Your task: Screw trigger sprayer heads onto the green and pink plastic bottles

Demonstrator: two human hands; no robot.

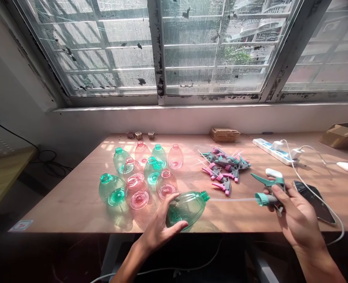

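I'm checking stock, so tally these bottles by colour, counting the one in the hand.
Green bottles standing on the table: 4
Green bottle in the left hand, tilted on its side: 1
Pink bottles standing: 5
Total: 10 bottles, 5 green and 5 pink

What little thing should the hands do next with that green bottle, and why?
Maybe the right hand should gently guide the thin tube into the green bottle. The left hand holds the bottle with its open neck facing the sprayer head, and the tube's tip looks close to that opening, though I can't tell whether it's inside.
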